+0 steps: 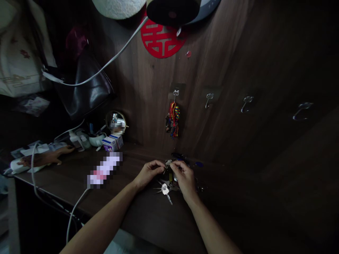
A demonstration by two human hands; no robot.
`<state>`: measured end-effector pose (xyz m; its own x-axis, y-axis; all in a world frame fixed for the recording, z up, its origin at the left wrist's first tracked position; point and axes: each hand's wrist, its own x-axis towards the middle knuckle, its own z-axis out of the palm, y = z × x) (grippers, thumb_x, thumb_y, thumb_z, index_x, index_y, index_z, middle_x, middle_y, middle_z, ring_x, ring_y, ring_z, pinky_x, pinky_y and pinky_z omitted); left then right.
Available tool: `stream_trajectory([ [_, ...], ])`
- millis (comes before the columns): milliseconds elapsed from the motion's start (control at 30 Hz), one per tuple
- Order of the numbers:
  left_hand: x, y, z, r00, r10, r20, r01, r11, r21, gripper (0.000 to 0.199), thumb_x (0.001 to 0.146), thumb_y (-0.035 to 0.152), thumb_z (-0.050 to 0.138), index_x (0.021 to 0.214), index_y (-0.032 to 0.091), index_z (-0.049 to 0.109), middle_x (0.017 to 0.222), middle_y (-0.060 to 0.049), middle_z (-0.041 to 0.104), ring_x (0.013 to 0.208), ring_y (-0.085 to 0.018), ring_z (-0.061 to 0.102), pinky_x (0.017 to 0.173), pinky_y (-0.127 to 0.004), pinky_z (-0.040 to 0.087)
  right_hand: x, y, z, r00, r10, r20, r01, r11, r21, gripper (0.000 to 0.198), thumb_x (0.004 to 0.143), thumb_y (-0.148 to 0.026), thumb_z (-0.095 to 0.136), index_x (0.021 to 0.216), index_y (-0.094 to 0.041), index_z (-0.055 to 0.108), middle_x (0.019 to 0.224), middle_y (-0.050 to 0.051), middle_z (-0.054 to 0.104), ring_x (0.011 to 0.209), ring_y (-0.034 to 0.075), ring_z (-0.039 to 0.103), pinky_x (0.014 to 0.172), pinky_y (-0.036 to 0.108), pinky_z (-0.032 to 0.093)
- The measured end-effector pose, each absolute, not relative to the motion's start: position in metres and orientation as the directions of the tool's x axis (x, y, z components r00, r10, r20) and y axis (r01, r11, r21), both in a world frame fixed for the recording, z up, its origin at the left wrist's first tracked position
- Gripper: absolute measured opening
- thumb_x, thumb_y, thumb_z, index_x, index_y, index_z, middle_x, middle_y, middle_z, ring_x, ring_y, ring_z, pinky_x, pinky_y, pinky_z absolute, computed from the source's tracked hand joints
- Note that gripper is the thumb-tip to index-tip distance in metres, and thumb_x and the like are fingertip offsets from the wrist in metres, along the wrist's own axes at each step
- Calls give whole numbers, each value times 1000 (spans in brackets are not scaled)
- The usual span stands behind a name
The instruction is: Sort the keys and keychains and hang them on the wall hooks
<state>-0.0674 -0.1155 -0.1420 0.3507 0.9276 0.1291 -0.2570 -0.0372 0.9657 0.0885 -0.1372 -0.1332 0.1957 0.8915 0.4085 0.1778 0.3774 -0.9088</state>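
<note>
Over the dark wooden shelf, my left hand point(148, 173) and my right hand point(185, 179) meet, fingertips almost touching. Each is closed in a pinch on a small bunch of keys point(168, 163); the ring between the fingers is too small to make out. Loose metal keys point(165, 189) lie spread on the shelf just below the hands, one with a pale round head. A yellow tag point(171, 176) shows between my hands. Behind my right fingers are dark items, partly hidden, and a blue oval tag point(199, 164).
A colourful braided cord bundle point(173, 120) hangs from a wall hook point(176, 93); several more metal hooks point(247, 104) run to the right. At left stand a round mirror point(116, 122), small boxes point(112, 143), bottles point(76, 140) and a black bag point(87, 86). A white cable point(106, 65) crosses above.
</note>
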Motion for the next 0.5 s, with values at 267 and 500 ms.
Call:
stream_trajectory([
  [267,-64,-119,-142,510,857,75,-310,102,945,41,63,27,76,101,16,63,87,-3,67,83,-14,59,82,-27,41,86,-139,-132,220,953,210,-46,225,-973,23,69,-40,67,74,-18,67,75,3,67,73,18,59,65,27,44],
  [500,-65,-119,-142,580,814,41,-319,180,930,32,66,29,75,93,13,67,87,-6,69,80,-14,62,80,-27,44,82,-140,-131,231,961,154,-118,185,-976,26,65,-42,70,72,-18,67,70,2,65,63,16,58,58,26,44],
])
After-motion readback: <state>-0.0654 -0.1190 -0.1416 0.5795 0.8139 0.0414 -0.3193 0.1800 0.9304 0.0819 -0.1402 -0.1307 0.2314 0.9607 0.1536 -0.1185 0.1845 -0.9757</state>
